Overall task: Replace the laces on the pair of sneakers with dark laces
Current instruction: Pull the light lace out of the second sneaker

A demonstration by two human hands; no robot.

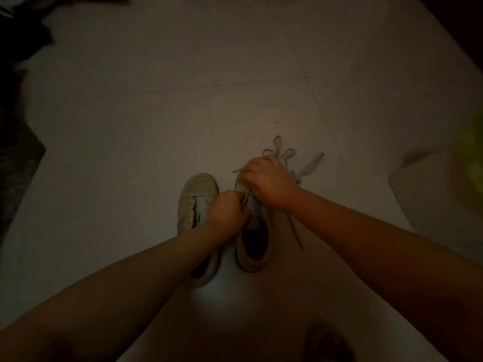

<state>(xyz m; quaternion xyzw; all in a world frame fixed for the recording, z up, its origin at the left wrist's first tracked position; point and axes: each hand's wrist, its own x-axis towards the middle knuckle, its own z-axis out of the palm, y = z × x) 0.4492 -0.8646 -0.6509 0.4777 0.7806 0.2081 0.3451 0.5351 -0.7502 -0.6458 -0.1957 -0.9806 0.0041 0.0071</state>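
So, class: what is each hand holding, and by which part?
Both hands grip the right sneaker's pale lace: left hand near the eyelets, right hand further along, loose loops beyond.

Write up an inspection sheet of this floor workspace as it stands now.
Surface: pale tiled floor, dimly lit.
Job's things: left sneaker and right sneaker side by side; pale lace trailing from the right sneaker; loose pale lace beyond it. Dark laces: nothing seen.
Clutter: dark heap at upper left, unclear.
Grippers: left hand and right hand pinch lace over the right sneaker.
Cables: nothing seen.
Surroundings: pale object at right, blurred green patch.
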